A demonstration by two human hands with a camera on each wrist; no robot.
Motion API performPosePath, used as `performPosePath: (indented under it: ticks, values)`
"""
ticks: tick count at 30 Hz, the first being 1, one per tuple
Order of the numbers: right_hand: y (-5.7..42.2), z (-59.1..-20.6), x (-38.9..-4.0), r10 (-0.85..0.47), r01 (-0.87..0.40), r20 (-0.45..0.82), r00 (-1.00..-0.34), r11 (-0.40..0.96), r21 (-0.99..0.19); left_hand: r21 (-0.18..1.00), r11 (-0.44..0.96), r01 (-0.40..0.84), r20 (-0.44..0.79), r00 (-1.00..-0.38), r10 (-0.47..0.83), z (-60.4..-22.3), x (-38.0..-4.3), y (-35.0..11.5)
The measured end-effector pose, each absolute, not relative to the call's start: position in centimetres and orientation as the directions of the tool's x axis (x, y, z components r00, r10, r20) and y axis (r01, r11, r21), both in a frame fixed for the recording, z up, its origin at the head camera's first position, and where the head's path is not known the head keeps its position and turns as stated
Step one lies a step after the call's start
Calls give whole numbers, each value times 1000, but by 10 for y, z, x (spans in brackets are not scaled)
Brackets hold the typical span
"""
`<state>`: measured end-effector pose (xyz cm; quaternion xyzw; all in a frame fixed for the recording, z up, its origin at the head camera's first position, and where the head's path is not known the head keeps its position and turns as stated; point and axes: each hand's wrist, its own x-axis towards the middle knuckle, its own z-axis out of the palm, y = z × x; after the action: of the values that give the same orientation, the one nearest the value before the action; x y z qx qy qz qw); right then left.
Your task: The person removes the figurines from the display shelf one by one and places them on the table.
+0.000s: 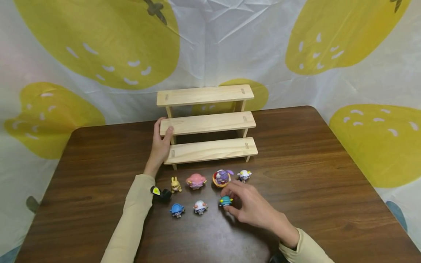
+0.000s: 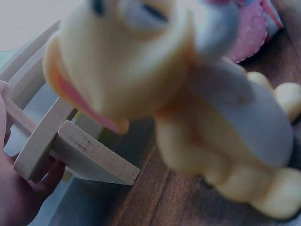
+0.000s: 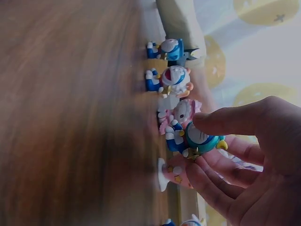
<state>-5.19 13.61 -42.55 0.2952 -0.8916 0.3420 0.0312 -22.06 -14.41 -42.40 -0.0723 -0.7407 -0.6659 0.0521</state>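
My left hand [image 1: 161, 140] grips the left end of the middle step of a three-tier wooden display stand [image 1: 210, 150], thumb on top; the left wrist view shows the fingers wrapped around the stand's board [image 2: 40, 141]. With thumb and fingertips, my right hand [image 1: 254, 204] pinches a small figurine in a teal hat with yellow horns [image 1: 226, 200]. In the right wrist view this teal-hatted figurine [image 3: 200, 139] has a white face and blue body. A yellow rabbit figurine [image 1: 175, 185] stands near my left wrist and fills much of the left wrist view.
Between stand and right hand are a pink figurine [image 1: 196, 181], a purple figurine in an orange-rimmed bowl [image 1: 222, 177] and a white-hatted figurine [image 1: 244, 175]. A blue-hatted figurine [image 1: 177, 210] and a white, orange-horned one [image 1: 200, 207] stand nearer on the brown table [image 1: 315, 175]. A fruit-printed cloth [image 1: 230, 44] hangs behind.
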Motion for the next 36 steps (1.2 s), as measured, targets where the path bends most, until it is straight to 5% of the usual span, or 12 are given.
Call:
performPosePath:
  ticks: [12,18,30,36]
  values:
    - [137,-437,-51,-493,-514,226,-840,592,-621,979,108,175,173,-985,24,-422,-218,-146]
    - [135,-437,-53,-499,-522,225,-837,604,-602,972,109,206,207,-978,1,-450,-236,-156]
    - [137,-436,-51,-494,-525,233,-838,614,-589,964,200,176,151,-979,135,-441,-219,-189]
    - [147,-420,-50,-483,-562,304,-821,596,-573,871,442,215,157,-974,163,-425,-188,-205]
